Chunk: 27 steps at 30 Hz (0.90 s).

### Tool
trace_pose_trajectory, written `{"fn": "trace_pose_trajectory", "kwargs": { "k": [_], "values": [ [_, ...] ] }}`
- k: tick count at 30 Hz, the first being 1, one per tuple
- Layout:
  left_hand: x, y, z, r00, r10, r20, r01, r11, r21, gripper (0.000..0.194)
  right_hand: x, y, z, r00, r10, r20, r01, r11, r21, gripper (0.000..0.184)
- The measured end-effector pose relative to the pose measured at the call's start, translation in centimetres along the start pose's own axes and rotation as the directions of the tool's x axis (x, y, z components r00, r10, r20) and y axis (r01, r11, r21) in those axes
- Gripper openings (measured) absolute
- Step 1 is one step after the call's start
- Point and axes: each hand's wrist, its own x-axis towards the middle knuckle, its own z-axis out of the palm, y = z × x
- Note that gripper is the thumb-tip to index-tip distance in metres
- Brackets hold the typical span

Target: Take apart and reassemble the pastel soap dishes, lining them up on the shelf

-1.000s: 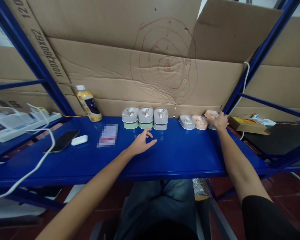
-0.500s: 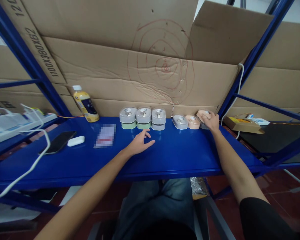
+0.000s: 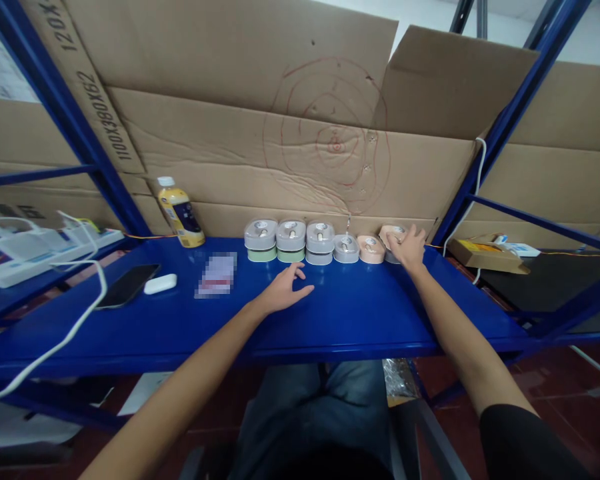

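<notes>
**Right hand spread over a peach lidded tub at the end of a row on a blue steel shelf.**

Its fingers lie across the top, though whether they actually grip I cannot tell. The open, empty left hand rests on the shelf just in front of three stacked grey tubs. Beside those stand a small grey tub and a second peach tub. Farther left are a yellow drink bottle, a blurred packet, a white earbud case and a black smartphone.
</notes>
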Motion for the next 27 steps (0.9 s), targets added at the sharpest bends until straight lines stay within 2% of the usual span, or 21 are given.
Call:
{"fn": "trace_pose_trajectory", "kwargs": {
  "k": [2,4,7,9,11,14,17,22,27],
  "values": [
    [0.0,0.0,0.0,1.0,-0.007,0.008,0.007,1.0,0.0,0.065,-0.5,-0.7,-0.4,0.981,-0.17,-0.092,0.168,0.985,-0.032,0.088],
    [0.1,0.1,0.0,1.0,-0.011,0.016,0.011,1.0,0.0,0.065,-1.5,-1.8,-0.5,0.921,-0.384,-0.068,0.381,0.923,-0.049,0.077],
    [0.1,0.2,-0.1,1.0,-0.011,0.016,0.011,1.0,0.006,0.064,-3.5,-4.2,0.2,0.76,-0.633,0.147,0.643,0.766,-0.029,0.072],
    [0.0,0.2,-0.2,1.0,-0.012,0.013,0.012,1.0,0.013,0.063,-5.0,-5.7,1.2,0.655,-0.704,0.275,0.735,0.678,-0.017,0.079],
    [0.0,0.2,-0.2,1.0,-0.008,0.008,0.008,1.0,0.02,0.062,-6.1,-6.7,2.1,0.609,-0.707,0.359,0.763,0.646,-0.022,0.083],
    [0.0,0.1,-0.2,1.0,0.01,0.002,-0.01,1.0,0.023,0.061,-7.1,-7.2,2.8,0.611,-0.664,0.432,0.751,0.658,-0.05,0.085],
    [0.0,0.0,-0.1,1.0,0.014,0.002,-0.014,1.0,0.023,0.061,-7.4,-7.1,2.7,0.622,-0.636,0.457,0.739,0.67,-0.073,0.084],
    [-0.1,0.2,-0.3,1.0,0.005,-0.002,-0.005,1.0,0.022,0.058,-7.8,-7.1,1.9,0.624,-0.649,0.436,0.749,0.656,-0.094,0.079],
    [-0.1,0.2,-0.4,1.0,0.008,0.002,-0.008,0.999,0.035,0.057,-8.4,-7.6,0.9,0.609,-0.687,0.396,0.761,0.647,-0.047,0.074]
  ]
}}
